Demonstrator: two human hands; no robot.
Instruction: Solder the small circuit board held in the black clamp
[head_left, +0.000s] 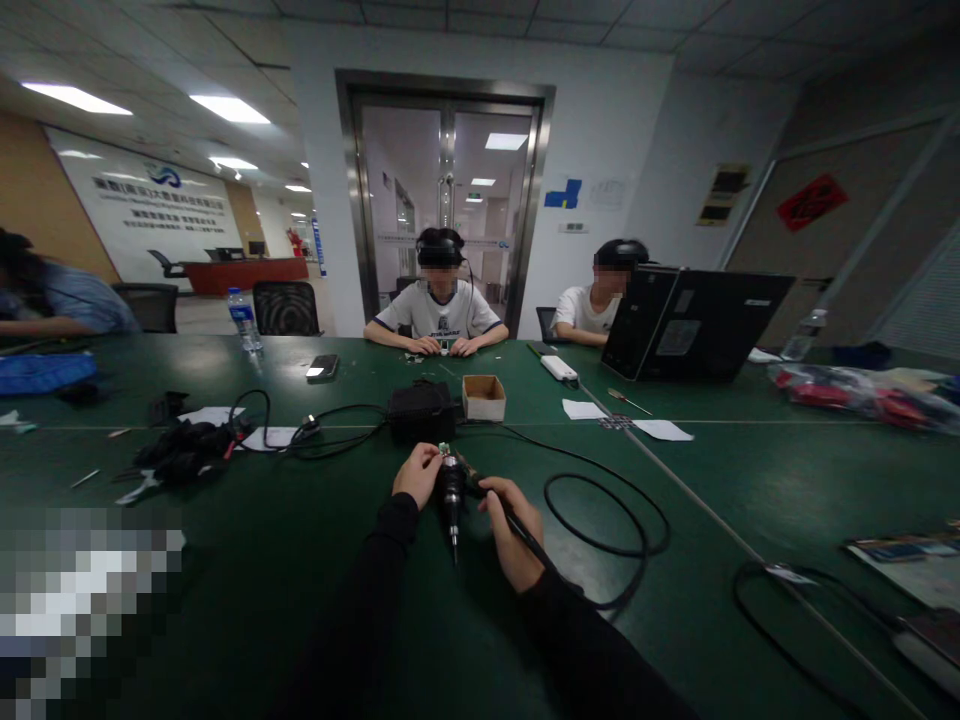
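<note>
In the middle of the head view, my left hand [420,474] is closed, its fingertips pinched at a small pale-green piece [444,449]. Just below that piece is a black cylindrical tool [452,482] with silver bands, its thin metal point towards me. My right hand [516,530] wraps round a black corded pen-shaped tool that looks like a soldering iron [523,535]. The iron's front end reaches towards the small piece, beside the black cylinder. Whether its tip touches anything is too small to tell.
Beyond my hands stand a black box [421,408] and a small open cardboard box [484,400]. A black cable [645,530] loops right of my hand. Tangled black cables [184,448] lie left. Two people sit opposite, one behind a large black computer case [694,325].
</note>
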